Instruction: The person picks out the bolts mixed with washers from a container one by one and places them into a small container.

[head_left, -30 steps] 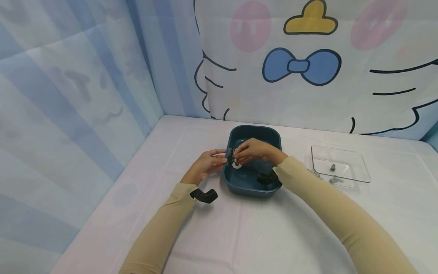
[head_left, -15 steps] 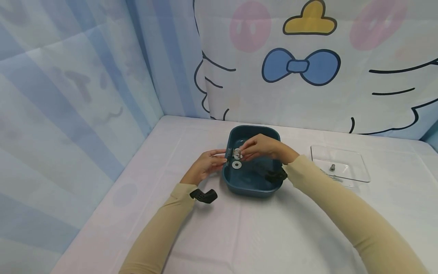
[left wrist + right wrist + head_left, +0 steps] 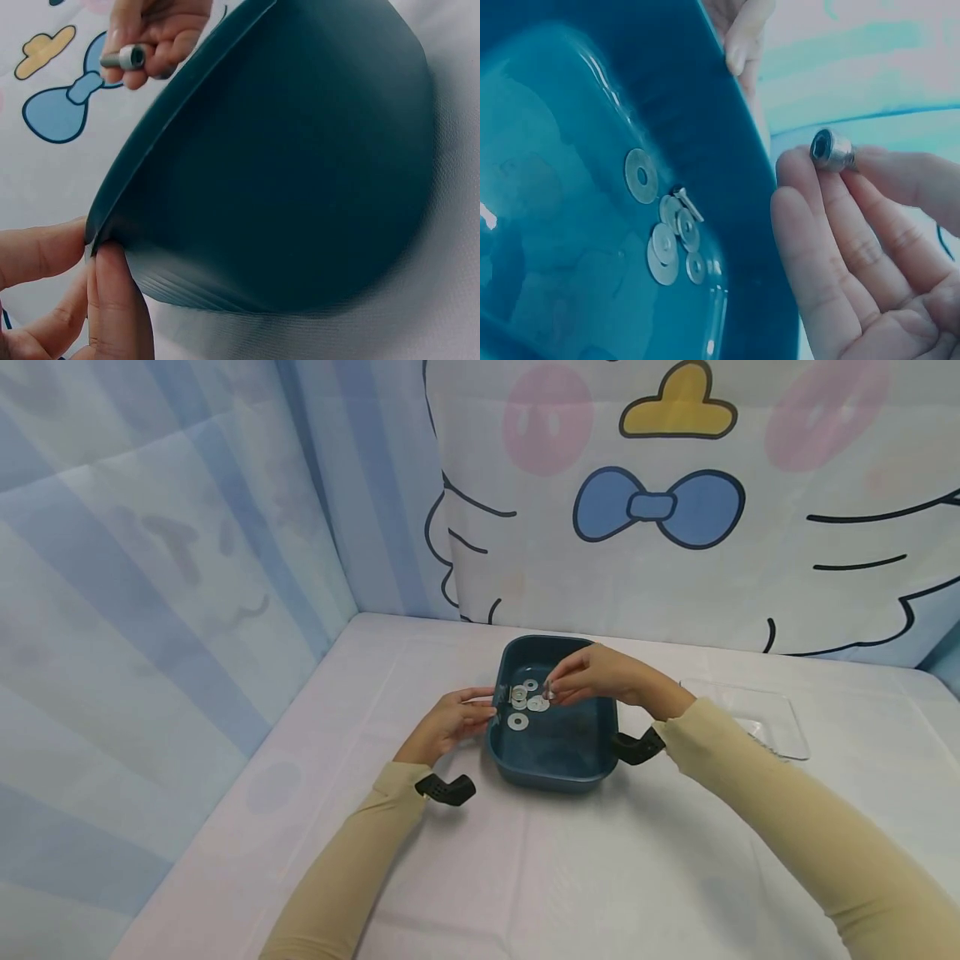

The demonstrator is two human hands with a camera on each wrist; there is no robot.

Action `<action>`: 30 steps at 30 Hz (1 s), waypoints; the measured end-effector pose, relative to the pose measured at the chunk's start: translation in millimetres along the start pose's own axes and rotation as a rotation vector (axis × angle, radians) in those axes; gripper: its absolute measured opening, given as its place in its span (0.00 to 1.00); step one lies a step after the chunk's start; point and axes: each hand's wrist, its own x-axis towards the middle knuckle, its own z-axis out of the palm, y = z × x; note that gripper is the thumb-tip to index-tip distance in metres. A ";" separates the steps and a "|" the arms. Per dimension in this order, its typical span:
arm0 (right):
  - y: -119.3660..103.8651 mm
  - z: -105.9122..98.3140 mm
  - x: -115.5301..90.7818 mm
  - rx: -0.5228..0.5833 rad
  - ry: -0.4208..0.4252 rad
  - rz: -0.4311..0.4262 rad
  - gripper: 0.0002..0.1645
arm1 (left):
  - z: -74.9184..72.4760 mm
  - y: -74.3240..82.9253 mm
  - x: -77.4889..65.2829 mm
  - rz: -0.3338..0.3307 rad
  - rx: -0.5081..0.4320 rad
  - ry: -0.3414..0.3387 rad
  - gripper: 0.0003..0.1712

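Observation:
My left hand [image 3: 465, 712] pinches the rim of a dark teal plastic bin [image 3: 551, 760] at its left side; in the left wrist view, fingers [image 3: 112, 300] lie either side of the wall. Above the bin, my right hand [image 3: 600, 677] holds a silver socket-head bolt [image 3: 831, 152] between thumb and fingers. The hex recess in its head shows in the right wrist view. On the bin floor, near the left wall, lie several flat metal washers [image 3: 664, 251], some overlapping. A small bolt [image 3: 690, 204] rests against them.
A clear shallow plastic tray [image 3: 780, 714] stands to the right of the bin, partly hidden behind the right sleeve. Printed cloth [image 3: 652, 585] hangs behind the table. A black strap mount [image 3: 637, 747] on the right wrist overlaps the bin's right rim.
My right hand has moved right and up from the bin's left wall with the bolt, uncovering the washers. My left hand stays at the rim.

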 end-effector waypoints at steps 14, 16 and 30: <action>-2.5 -20.6 -39.1 -0.058 0.072 0.026 0.21 | -0.8 -1.2 -0.4 -0.001 -0.003 -0.001 0.26; -2.0 -24.2 -44.6 -0.062 0.081 0.033 0.22 | -0.5 -1.1 -0.8 0.001 -0.002 -0.003 0.26; 13.5 -57.8 -81.0 -0.055 0.131 0.065 0.23 | 0.2 -0.7 0.3 0.012 -0.004 -0.011 0.26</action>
